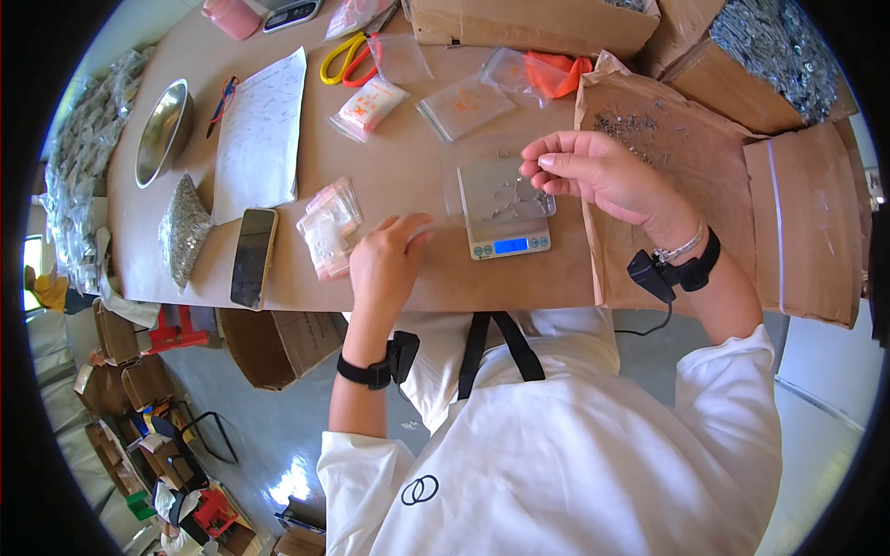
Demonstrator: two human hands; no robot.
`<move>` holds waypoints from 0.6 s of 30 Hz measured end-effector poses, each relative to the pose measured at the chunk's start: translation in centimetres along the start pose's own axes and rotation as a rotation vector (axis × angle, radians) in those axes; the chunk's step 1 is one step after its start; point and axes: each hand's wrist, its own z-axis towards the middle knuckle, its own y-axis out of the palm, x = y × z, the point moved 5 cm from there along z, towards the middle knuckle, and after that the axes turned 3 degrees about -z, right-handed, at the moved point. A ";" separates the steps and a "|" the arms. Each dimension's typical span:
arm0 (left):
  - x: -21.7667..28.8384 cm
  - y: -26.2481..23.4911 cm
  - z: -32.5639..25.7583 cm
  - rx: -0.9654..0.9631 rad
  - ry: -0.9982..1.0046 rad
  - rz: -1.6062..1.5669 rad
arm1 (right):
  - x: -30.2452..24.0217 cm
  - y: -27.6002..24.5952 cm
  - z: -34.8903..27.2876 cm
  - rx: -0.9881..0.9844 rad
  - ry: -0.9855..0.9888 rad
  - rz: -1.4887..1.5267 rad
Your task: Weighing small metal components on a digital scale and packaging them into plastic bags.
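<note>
My right hand [603, 173] is above the right side of a small digital scale [482, 248], thumb and fingertips pinched together. Whatever lies between them is too small to make out. A clear tray [477, 190] on the scale holds several small metal screws or pins [519, 199], and the blue display is lit. My left hand [385, 259] is left of the scale, its fingers curled toward the thumb. Something pale may be at its fingertips, but I cannot tell what. Right beside that hand lies a stack of small clear zip bags [329, 227] with orange-red edges.
A cardboard flap [667, 204] at right bears scattered small metal parts. Behind it stands a box of metal hardware [774, 56]. Around the table are a phone [253, 258], a bag of metal parts [185, 227], a steel bowl [164, 134], paper [264, 130] and scissors [348, 63].
</note>
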 end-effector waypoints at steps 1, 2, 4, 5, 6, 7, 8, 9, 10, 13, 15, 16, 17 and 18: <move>0.3 0.4 0.4 -0.025 0.096 0.008 | 0.1 0.2 0.0 0.013 0.004 -0.027; 0.5 0.7 0.9 -0.027 0.097 0.009 | 0.1 0.2 -0.1 0.014 0.004 -0.025; 0.8 1.8 1.4 -0.161 0.008 -0.040 | 0.1 0.2 -0.1 0.025 0.013 -0.037; 1.2 2.0 1.7 -0.164 0.011 -0.040 | 0.2 0.0 -0.2 0.029 0.012 -0.035; 1.6 2.4 2.0 -0.174 -0.013 -0.026 | 0.3 -0.3 -0.2 0.027 0.003 -0.036; 1.7 2.6 2.1 -0.183 -0.037 -0.011 | 0.5 -0.4 -0.2 0.024 -0.006 -0.038; 1.7 2.8 2.3 -0.188 -0.033 -0.014 | 0.6 -0.6 -0.2 0.030 -0.005 -0.036; 1.7 2.9 2.5 -0.164 -0.039 -0.037 | 0.6 -0.7 -0.2 0.051 -0.009 -0.115; 1.6 3.0 2.6 -0.141 -0.045 -0.060 | 0.6 -0.7 -0.2 0.071 -0.013 -0.194; 1.5 3.0 2.8 -0.162 -0.035 -0.094 | 0.8 -0.5 0.2 0.163 -0.104 -0.523; 1.2 3.2 3.1 -0.206 -0.028 -0.117 | 0.3 0.2 0.2 0.180 -0.123 -0.646; 1.2 3.4 3.3 -0.246 -0.023 -0.140 | 0.0 0.4 0.2 0.195 -0.144 -0.772; 1.2 3.4 3.4 -0.247 -0.022 -0.139 | 0.2 0.4 0.3 0.196 -0.144 -0.771; 1.3 3.5 3.5 -0.265 0.001 -0.111 | 0.4 0.3 0.4 0.207 -0.179 -0.765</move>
